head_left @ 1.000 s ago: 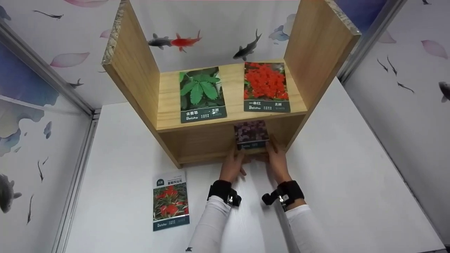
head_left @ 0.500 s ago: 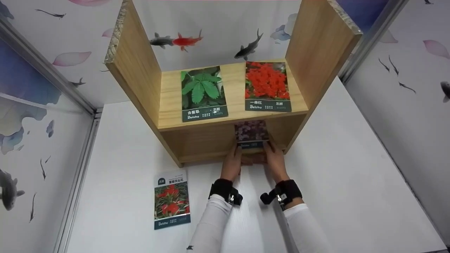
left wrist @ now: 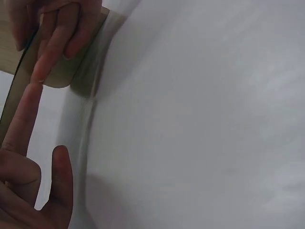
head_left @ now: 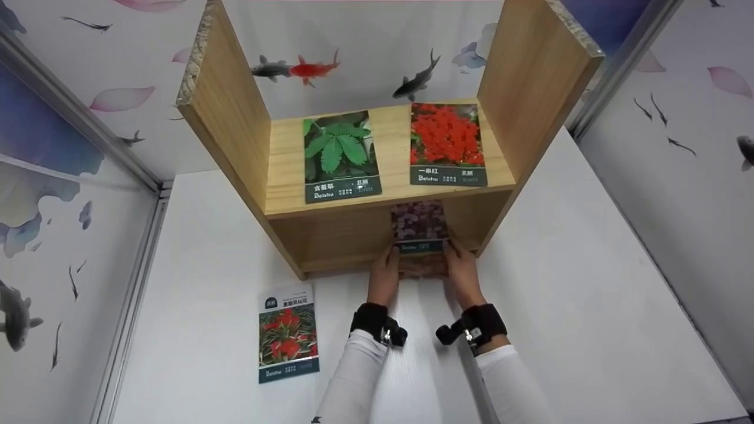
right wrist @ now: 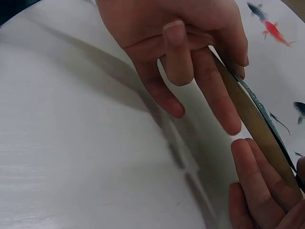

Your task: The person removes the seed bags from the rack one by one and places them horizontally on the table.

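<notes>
Both hands are at the purple-flower packet (head_left: 419, 222) on the cabinet's lower level. My left hand (head_left: 384, 279) pinches its lower left corner, thumb on top. On the lower right corner, my right hand (head_left: 464, 274) does the same. In the right wrist view, the packet's dark edge (right wrist: 264, 112) lies along a tan wooden edge (right wrist: 243, 102); my left hand (right wrist: 190, 43) is above, one finger curled, and my right hand (right wrist: 267, 191) below. Fingertips of my left hand (left wrist: 28, 176) and right hand (left wrist: 57, 28) meet in the left wrist view.
The wooden cabinet (head_left: 389, 202) carries a green-leaf packet (head_left: 341, 154) and a red-flower packet (head_left: 447, 141) on its upper shelf. Another red-flower packet (head_left: 288, 338) lies on the white table (head_left: 200, 330), left of the left forearm. Patterned panels (head_left: 365, 26) stand around the table.
Both hands have closed in on the purple-flower packet's lower corners, their fingers drawing together beneath it. The packet has shifted slightly. The other packets stay put.
</notes>
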Action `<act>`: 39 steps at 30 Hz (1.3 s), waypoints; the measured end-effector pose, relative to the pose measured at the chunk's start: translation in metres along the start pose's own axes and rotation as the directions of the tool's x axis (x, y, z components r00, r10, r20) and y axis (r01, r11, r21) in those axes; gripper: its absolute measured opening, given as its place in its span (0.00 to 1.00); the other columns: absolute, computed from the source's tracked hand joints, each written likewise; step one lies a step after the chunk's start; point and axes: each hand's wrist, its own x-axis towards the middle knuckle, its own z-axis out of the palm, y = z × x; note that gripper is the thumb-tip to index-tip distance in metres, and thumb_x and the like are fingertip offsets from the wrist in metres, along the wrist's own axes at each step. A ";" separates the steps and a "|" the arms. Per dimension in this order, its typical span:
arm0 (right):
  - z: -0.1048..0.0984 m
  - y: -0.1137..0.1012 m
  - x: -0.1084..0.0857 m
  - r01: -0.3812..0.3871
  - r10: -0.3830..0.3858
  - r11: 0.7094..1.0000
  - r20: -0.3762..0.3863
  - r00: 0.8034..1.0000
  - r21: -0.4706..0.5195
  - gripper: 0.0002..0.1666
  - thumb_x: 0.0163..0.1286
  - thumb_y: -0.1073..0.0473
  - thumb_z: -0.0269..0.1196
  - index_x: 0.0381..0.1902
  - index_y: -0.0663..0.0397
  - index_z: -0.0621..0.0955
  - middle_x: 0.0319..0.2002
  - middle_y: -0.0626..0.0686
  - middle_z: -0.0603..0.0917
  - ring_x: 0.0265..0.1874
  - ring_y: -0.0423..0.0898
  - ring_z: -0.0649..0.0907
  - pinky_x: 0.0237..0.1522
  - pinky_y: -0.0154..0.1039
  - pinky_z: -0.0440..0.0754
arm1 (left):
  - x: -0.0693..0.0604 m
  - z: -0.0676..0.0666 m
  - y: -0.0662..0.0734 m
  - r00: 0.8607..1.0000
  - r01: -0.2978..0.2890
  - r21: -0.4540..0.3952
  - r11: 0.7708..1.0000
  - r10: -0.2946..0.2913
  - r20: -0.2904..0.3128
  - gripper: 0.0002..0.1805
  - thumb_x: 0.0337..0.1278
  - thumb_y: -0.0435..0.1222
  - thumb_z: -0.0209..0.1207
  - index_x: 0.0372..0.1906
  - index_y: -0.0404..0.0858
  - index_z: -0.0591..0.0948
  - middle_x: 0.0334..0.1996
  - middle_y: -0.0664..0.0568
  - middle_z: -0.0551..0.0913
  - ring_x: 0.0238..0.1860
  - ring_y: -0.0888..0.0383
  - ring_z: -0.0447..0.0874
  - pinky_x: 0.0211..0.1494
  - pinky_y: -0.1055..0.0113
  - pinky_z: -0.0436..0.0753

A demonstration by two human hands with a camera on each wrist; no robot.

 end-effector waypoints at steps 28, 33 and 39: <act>0.004 0.006 -0.033 0.002 0.003 0.986 -0.030 1.000 0.165 0.26 0.67 0.62 0.51 0.64 0.55 0.65 0.46 0.61 0.78 0.31 0.56 0.82 0.43 0.53 0.75 | -0.017 -0.008 -0.019 0.997 -0.001 -0.019 1.000 -0.001 -0.077 0.23 0.65 0.39 0.46 0.64 0.47 0.64 0.28 0.50 0.82 0.15 0.61 0.68 0.17 0.71 0.68; 0.004 0.008 -0.037 -0.007 0.009 0.988 -0.017 1.000 0.155 0.27 0.68 0.62 0.51 0.64 0.50 0.64 0.50 0.57 0.76 0.32 0.55 0.82 0.42 0.47 0.77 | -0.027 -0.010 -0.009 0.997 -0.026 -0.041 0.999 0.023 -0.076 0.23 0.65 0.37 0.46 0.64 0.43 0.64 0.28 0.47 0.83 0.12 0.60 0.66 0.16 0.70 0.68; 0.001 -0.001 -0.045 -0.046 0.047 0.983 -0.001 0.999 0.177 0.28 0.68 0.62 0.51 0.65 0.46 0.63 0.38 0.62 0.81 0.33 0.56 0.82 0.42 0.41 0.77 | -0.039 -0.012 0.011 0.998 0.003 -0.103 0.995 -0.009 -0.054 0.23 0.64 0.33 0.46 0.63 0.40 0.65 0.30 0.39 0.82 0.23 0.39 0.70 0.16 0.72 0.66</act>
